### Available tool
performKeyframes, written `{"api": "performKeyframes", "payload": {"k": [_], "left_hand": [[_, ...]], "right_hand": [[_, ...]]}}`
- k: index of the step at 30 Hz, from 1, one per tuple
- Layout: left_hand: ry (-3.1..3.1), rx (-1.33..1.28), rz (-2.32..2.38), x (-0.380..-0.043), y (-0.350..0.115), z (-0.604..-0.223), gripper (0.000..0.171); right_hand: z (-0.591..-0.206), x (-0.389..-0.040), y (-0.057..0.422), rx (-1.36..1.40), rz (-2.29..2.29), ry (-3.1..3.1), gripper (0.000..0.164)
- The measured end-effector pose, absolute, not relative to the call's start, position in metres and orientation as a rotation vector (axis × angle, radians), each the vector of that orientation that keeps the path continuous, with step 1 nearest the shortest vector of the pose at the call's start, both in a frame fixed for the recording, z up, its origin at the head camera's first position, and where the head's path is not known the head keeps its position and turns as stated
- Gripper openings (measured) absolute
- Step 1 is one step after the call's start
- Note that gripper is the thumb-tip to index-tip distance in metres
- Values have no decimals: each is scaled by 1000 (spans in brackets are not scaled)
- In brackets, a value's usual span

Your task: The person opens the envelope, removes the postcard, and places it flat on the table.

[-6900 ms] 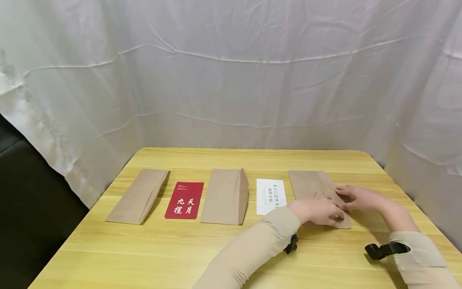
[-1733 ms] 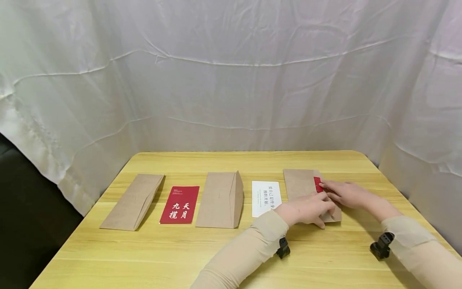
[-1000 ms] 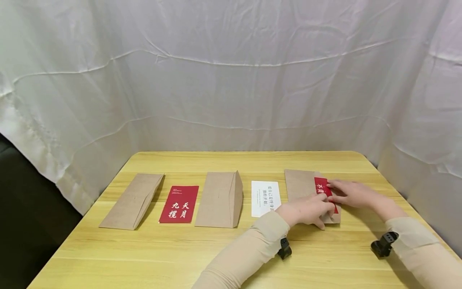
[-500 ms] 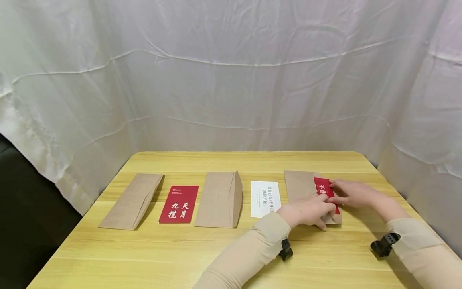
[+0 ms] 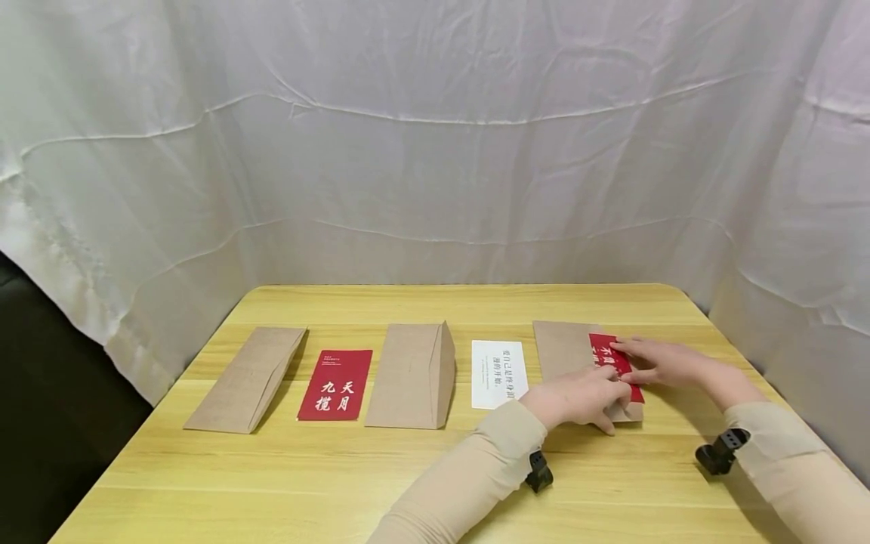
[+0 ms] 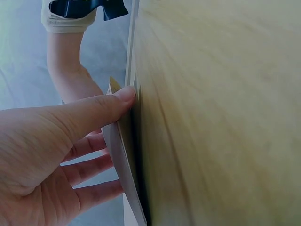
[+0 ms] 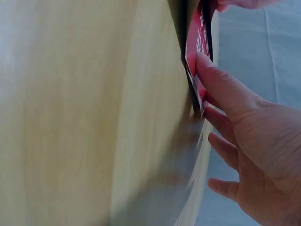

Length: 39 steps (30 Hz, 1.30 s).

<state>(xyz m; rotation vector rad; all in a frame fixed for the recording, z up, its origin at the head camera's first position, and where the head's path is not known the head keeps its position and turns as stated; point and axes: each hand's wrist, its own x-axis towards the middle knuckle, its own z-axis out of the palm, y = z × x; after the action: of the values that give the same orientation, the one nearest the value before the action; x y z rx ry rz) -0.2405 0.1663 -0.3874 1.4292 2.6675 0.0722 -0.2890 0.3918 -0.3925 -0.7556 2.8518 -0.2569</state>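
In the head view, a brown kraft envelope [image 5: 564,344] lies at the right of the table, with a red card [image 5: 601,347] with white lettering part-way out of its right end. My left hand [image 5: 581,395] holds the envelope over its lower part, thumb at the near edge; the left wrist view has the fingers on the paper [image 6: 123,165]. My right hand [image 5: 669,368] pinches the card's outer end, and the right wrist view shows the thumb on the red face [image 7: 193,54]. The card's inner end is hidden in the envelope.
Left of the hands, a white printed card [image 5: 491,374], a second envelope [image 5: 404,374], another red card [image 5: 336,385] and a third envelope [image 5: 241,381] lie in a row on the wooden table [image 5: 272,483]. A pale curtain [image 5: 435,174] hangs behind the table.
At first both hands lay on the envelope with no red showing. A red strip then appeared at its right end and widened as my right hand drew the card rightward; my left hand stayed on the envelope.
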Motion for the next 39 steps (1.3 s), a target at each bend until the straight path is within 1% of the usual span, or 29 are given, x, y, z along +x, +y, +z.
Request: {"api": "performKeyframes", "payload": {"k": [13,22,27,30,39], "left_hand": [[2660,1419,81,-239,168,-390,37],[2681,1424,80,-239,168,-391,36],[2694,1428,60,-239,168,-392,36],[2694,1432,60,-239,168,-392,36],[2683,1422,85,-239,168,-392,36]], "right_hand": [[-391,-289,401,-717,-311,2827,74],[-392,-290,394,-694,-379,2884,69],[-399,-298,392,-724,-301,2941,67],[-401,-302,390,-709,-282,2957,68],[-400,-307,382,-717,-207,3044,67]]}}
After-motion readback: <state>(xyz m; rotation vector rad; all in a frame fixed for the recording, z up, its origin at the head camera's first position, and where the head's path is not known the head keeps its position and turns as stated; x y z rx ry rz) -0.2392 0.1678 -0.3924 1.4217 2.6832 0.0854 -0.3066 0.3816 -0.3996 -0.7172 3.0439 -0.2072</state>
